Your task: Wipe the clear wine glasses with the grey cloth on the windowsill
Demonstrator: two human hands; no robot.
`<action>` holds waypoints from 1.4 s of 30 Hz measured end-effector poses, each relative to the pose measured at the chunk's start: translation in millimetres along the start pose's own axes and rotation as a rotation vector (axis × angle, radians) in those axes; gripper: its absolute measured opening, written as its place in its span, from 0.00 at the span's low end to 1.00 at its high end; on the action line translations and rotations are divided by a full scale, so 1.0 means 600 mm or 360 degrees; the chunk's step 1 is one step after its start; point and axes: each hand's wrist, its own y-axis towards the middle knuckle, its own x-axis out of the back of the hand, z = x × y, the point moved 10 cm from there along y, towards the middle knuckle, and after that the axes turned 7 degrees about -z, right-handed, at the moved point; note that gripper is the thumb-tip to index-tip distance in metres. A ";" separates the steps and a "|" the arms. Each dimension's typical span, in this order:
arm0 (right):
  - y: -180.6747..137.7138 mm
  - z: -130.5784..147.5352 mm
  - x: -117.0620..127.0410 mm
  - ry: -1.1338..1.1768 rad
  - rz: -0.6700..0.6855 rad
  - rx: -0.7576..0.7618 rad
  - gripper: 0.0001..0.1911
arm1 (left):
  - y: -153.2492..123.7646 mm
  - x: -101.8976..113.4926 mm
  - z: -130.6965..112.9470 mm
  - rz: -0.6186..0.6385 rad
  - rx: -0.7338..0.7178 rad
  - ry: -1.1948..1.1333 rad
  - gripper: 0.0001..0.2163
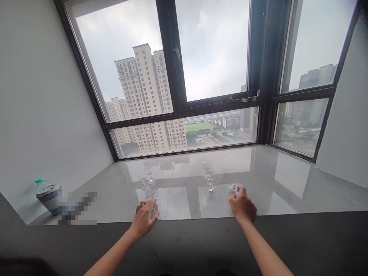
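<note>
Left hand (144, 218) gripped a glass (155, 209); right hand (243, 206) gripped a white wad (232, 188).
The glass was near the sill's (188, 201) front edge, fingers curled about it; the wad protruded from a closed fist. Stemmed glasses (151, 189) stood just beyond it, more glasses (211, 179) between the hands, farther back; a cup (49, 200) stood far left.

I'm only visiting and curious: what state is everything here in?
Left hand: curled around clear glass
Clear glass: partly hidden by fingers
Right hand: closed on white wad
White wad: crumpled
Stemmed glasses: upright
Cup: lid on
Bottle: cap on, partly hidden
Window: seems shut
Ledge: shiny, reflecting the window
</note>
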 end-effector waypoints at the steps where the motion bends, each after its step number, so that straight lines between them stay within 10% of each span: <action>1: 0.000 0.000 -0.001 -0.0001 0.0002 0.0001 0.20 | -0.001 0.004 0.026 -0.0011 0.0052 0.0038 0.23; 9: 0.000 0.001 -0.001 -0.0006 0.0010 -0.0005 0.20 | 0.035 -0.001 0.164 0.0034 0.0332 0.0170 0.21; 20: 0.003 -0.001 -0.010 0.0011 0.0009 0.0002 0.19 | 0.002 0.013 0.157 -0.0307 0.0511 0.0332 0.21; 26: 0.004 -0.002 -0.012 0.0018 -0.0008 0.0018 0.19 | -0.032 -0.011 -0.045 -0.0286 -0.0043 -0.0033 0.16; 33: 0.004 -0.002 -0.008 0.0007 -0.0029 0.0004 0.18 | 0.050 -0.078 -0.335 0.0293 -0.0686 -0.0261 0.24; 42: 0.001 0.002 0.000 0.0066 -0.0033 0.0008 0.18 | 0.157 -0.160 -0.457 0.0607 -0.0659 -0.0365 0.32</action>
